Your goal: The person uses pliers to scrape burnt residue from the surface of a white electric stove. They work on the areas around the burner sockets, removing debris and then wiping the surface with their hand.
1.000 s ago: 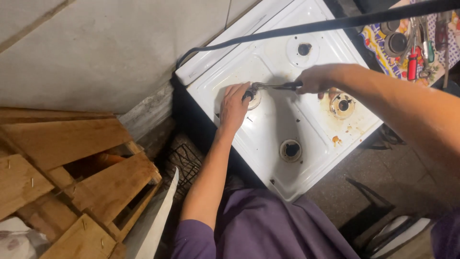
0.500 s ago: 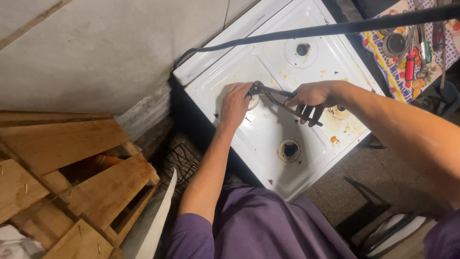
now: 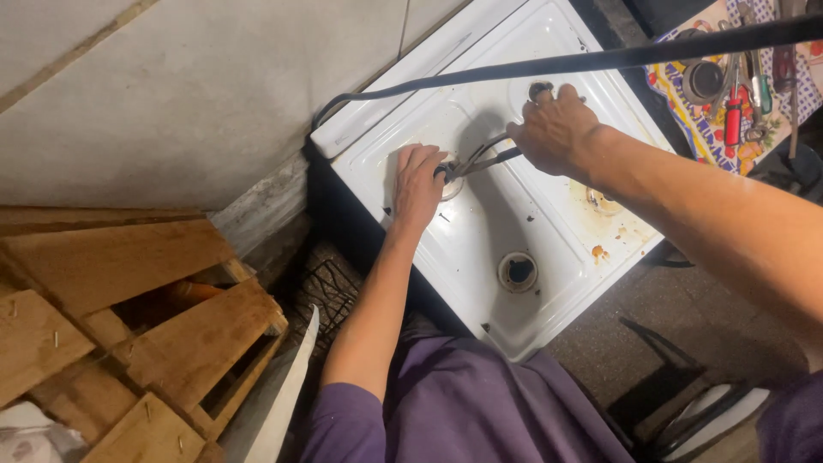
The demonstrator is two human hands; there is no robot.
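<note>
- Head view: the right hand (image 3: 555,130), above centre of the frame, is closed around the handles of a pair of pliers (image 3: 482,159).
- Pliers tip sits at a burner seat (image 3: 447,182) on the white stove top (image 3: 549,249), just beside the left hand (image 3: 417,184), which lies flat and open on that seat, gripping nothing that shows.
- Judged from this, work on this burner is under way, not finished; the plier tip meets the fitting.
- Lower burner hole (image 3: 518,272) stands bare and untouched.
- Black hose (image 3: 600,60) crosses the top; wooden pallet (image 3: 129,326) lies lower left.
</note>
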